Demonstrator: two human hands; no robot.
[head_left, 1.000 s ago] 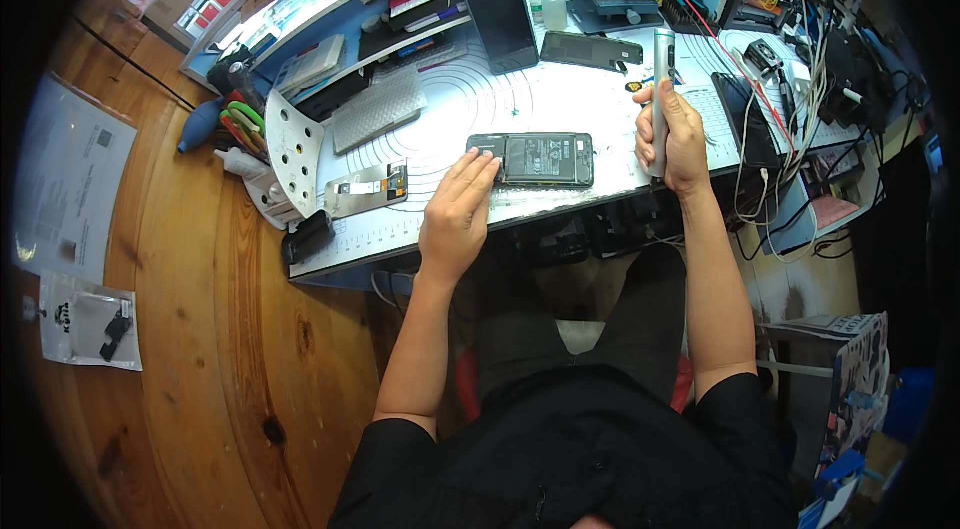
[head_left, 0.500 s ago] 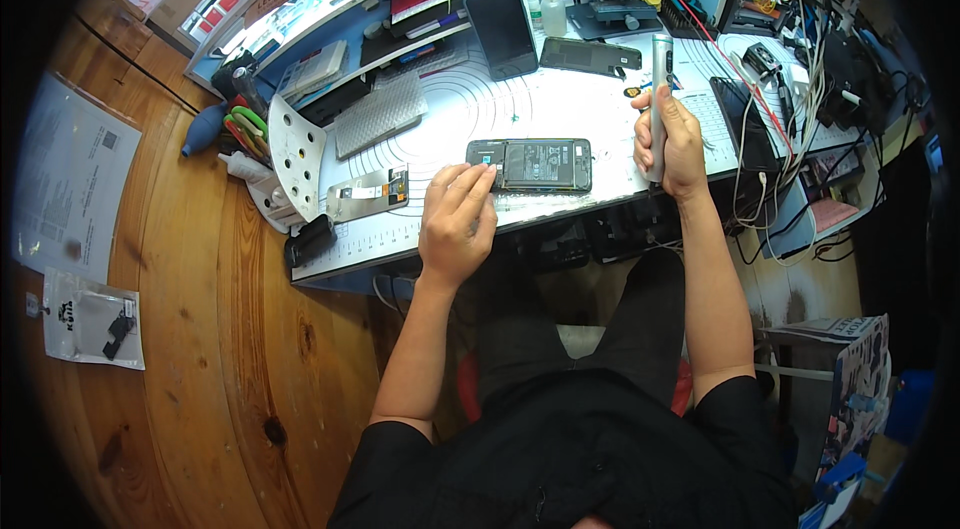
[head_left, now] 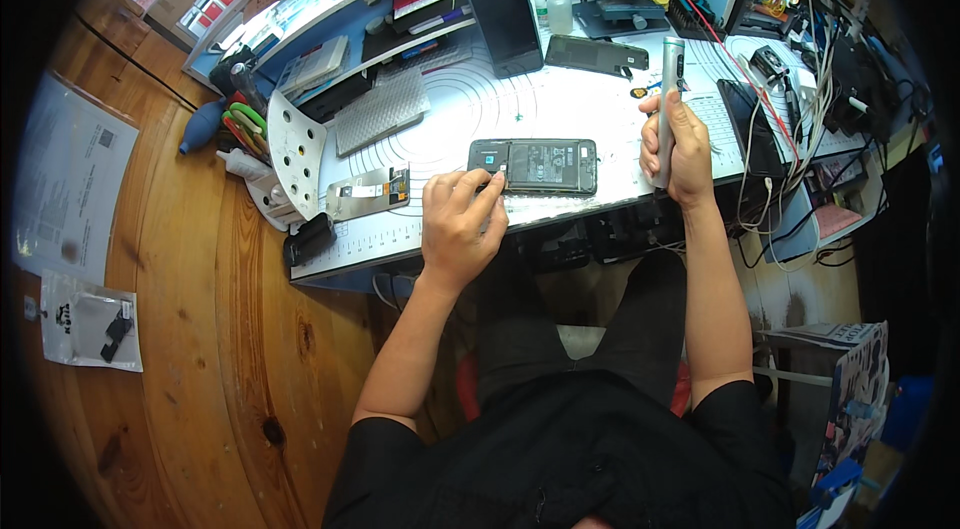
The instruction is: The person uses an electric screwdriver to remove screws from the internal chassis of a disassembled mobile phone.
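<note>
A phone with its back off lies flat near the front edge of the white work mat, its dark battery and inner parts showing. My left hand is at its left end, the bent fingertips on the inner parts and the thumb by the near edge. Whether anything small is under those fingertips is hidden. Over the mat to the right of the phone, my right hand is wrapped round a silver pen-shaped electric screwdriver, held nearly upright. Its lower tip is hard to see.
A loose phone part with a ribbon cable lies left. Behind are a propped dark phone, a flat back cover and a bubble-wrap pouch. A dark phone and tangled cables crowd the right.
My left fingertips have slid slightly right across the phone's inner parts. The right hand still grips the screwdriver, now a little farther right in view. The whole view has shifted slightly.
</note>
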